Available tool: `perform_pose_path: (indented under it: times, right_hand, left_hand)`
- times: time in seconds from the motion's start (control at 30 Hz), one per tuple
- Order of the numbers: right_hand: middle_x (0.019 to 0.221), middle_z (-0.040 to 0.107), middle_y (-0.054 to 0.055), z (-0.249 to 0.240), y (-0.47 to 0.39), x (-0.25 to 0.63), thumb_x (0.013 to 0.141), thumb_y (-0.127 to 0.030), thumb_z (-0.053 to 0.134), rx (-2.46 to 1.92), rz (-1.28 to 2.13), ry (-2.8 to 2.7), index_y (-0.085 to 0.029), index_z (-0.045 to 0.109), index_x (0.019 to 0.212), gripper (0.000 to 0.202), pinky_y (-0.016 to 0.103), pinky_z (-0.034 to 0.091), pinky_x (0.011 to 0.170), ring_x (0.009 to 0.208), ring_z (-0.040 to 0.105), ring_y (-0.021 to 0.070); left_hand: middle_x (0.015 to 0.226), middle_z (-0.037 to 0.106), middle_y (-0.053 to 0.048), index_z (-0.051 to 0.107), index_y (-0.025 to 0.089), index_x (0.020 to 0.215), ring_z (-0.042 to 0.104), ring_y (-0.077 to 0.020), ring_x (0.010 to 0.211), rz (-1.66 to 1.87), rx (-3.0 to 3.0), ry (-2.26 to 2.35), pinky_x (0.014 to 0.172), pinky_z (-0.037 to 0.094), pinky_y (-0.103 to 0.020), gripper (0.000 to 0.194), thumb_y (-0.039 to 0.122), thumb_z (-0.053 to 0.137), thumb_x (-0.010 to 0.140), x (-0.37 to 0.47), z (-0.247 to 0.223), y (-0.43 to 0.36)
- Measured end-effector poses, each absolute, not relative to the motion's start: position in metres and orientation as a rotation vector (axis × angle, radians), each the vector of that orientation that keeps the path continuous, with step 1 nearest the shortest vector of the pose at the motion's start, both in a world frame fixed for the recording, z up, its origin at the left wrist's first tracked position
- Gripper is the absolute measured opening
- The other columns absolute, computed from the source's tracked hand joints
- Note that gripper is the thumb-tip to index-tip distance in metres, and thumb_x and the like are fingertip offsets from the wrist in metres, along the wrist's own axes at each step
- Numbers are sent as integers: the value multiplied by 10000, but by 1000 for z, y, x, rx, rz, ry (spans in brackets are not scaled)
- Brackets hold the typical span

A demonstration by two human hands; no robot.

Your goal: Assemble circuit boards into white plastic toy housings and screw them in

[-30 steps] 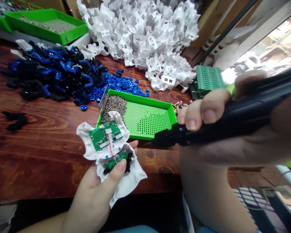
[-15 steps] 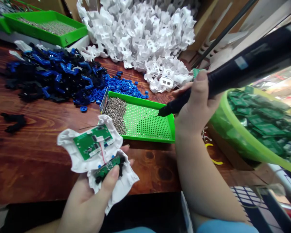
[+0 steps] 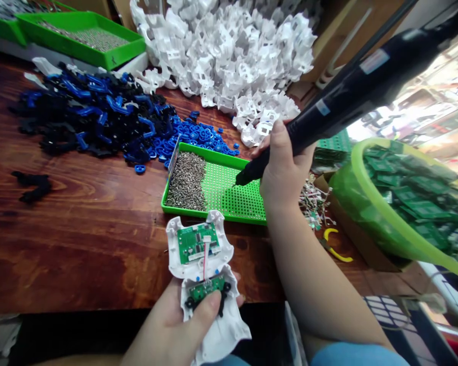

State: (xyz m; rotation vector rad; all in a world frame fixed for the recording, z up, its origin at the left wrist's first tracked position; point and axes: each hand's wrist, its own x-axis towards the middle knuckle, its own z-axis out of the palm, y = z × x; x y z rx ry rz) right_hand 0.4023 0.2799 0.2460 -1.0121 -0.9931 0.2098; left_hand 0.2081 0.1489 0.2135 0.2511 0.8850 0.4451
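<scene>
The left hand [image 3: 175,320] holds an opened white shell near the table's front edge, its thumb pressed over the lower half [image 3: 223,338] beside a small green board [image 3: 202,291] with black parts around it. A thin red-and-white cable [image 3: 205,262] runs up to a larger board [image 3: 188,239] in the upper half [image 3: 224,249]. The right hand [image 3: 284,173] is wrapped around a black electric screwdriver [image 3: 339,101], slanted so that its tip points down at the perforated floor of a green tray [image 3: 213,217]. Whether the tip touches that floor or carries a screw is too small to tell.

Swinging the halves apart could strain the cable or pull its plug loose. If the thumb eased off, the small board might shift. A crooked approach to a screw could knock others out of line, and a screw poorly seated on the tip might drop.

Loose screws [image 3: 187,175] are heaped at the tray's left end. Beyond it on the table [image 3: 99,244] lie blue pieces [image 3: 198,134] and a pile of white shells [image 3: 232,61]; green boards [image 3: 416,188] fill a bowl [image 3: 343,173] at right.
</scene>
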Motion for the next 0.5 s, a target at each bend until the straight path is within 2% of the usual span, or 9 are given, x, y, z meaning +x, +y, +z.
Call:
perform_pose_path:
  times: [0.13, 0.23, 0.33, 0.5]
  right_hand:
    - [686, 487, -52, 245, 281, 402, 741, -393, 659, -987, 205, -975, -280, 491, 872, 241, 258, 522, 512, 569, 603, 125]
    - [674, 476, -53, 244, 282, 402, 753, -384, 648, -985, 192, -991, -278, 480, 877, 233, 253, 509, 512, 624, 622, 139]
    - [663, 462, -60, 242, 282, 402, 776, -367, 623, -983, 175, -1020, -280, 475, 883, 203, 231, 464, 472, 563, 589, 118]
    - [614, 443, -73, 241, 280, 400, 789, -348, 611, -985, 207, -1083, -273, 469, 877, 183, 231, 431, 460, 480, 529, 100]
  left_hand:
    - [849, 752, -47, 645, 209, 1015, 712, -210, 759, 381, 230, 818, 675, 553, -252, 431, 312, 800, 627, 212, 216, 147]
    - [836, 750, -49, 651, 198, 979, 712, -225, 784, 372, 205, 766, 686, 556, -271, 389, 296, 798, 633, 213, 215, 150]
    - [829, 752, -69, 642, 182, 960, 708, -248, 818, 361, 212, 760, 695, 556, -302, 340, 289, 775, 666, 213, 212, 152]
    - [917, 744, -102, 618, 174, 1056, 684, -244, 896, 395, 339, 752, 821, 512, -344, 326, 279, 692, 756, 214, 205, 153]
